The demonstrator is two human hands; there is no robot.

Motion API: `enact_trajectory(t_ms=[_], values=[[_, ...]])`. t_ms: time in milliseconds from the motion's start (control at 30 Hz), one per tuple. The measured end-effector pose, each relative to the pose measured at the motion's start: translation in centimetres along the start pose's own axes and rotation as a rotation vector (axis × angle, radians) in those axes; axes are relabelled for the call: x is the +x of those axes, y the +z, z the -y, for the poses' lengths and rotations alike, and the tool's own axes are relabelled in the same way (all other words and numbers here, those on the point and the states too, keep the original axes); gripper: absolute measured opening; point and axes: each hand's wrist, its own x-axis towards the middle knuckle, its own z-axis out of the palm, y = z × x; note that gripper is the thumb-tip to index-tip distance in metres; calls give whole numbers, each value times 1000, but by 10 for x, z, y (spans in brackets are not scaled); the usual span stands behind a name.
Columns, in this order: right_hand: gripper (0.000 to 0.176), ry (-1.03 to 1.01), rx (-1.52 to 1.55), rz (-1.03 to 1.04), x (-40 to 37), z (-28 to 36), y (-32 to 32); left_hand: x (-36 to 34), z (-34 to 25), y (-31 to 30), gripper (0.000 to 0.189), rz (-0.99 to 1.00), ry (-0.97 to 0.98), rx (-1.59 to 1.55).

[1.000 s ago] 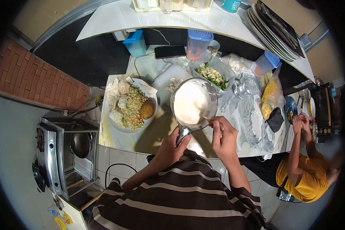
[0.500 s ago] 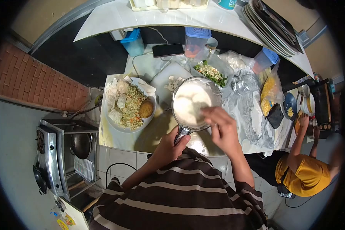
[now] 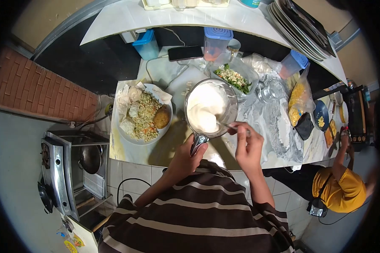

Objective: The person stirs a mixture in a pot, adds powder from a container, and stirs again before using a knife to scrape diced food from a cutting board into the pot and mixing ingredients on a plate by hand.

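Note:
My left hand (image 3: 185,159) is closed around the handle of a saucepan (image 3: 231,110), tilted over the front of the counter. Thick white batter (image 3: 204,101) lies inside, heaped toward the left wall. Between the fingers of my right hand (image 3: 250,148) is a thin spoon (image 3: 229,126), reaching over the pan's lower right rim. Its tip is sunk in the batter and hidden. Left of the pan, a plate (image 3: 144,141) bears a chopped vegetable mix, pale crumpled wrappers and a brown fried ball (image 3: 161,117).
Behind the pan sits a clear container of chopped greens (image 3: 232,79), beside a glass bowl (image 3: 269,91). White flour (image 3: 278,130) is smeared over the right counter. A phone (image 3: 185,53) lies at the back. At far right, a person in a yellow shirt (image 3: 340,189) works near a pan (image 3: 321,114).
The saucepan has shifted slightly left and tilted, with the batter gathered to one side. My right hand has drawn back toward the rim, showing the spoon. The other person's arm has moved right.

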Motion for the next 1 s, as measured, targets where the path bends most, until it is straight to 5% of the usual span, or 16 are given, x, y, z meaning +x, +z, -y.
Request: enact_trajectory(t_ms=[133, 200, 367, 467, 567, 633, 767, 900, 1000], values=[[15, -142, 67, -101, 22, 0, -5, 0, 0, -2, 20, 1, 29, 44], [13, -364, -261, -123, 33, -1, -8, -3, -1, -1, 20, 9, 32, 59], [11, -192, -336, 0, 18, 5, -11, -6, 2, 4, 16, 52, 31, 23], [10, 1, -35, 115, 16, 11, -8, -6, -4, 6, 16, 76, -14, 11], [8, -153, 87, 4, 27, 5, -2, -7, -3, 6, 17, 100, -32, 21], [8, -475, -245, -124, 36, -2, 2, -9, -10, 5, 17, 105, -51, 4], [7, -144, -270, 33, 7, 11, -11, -10, -6, 5, 18, 95, -56, -11], [8, -203, -20, 24, 10, 5, 9, -8, -3, 10, 18, 92, 14, 29], [8, -320, -273, -185, 25, 0, 10, -6, -5, 6, 18, 105, -43, 20]])
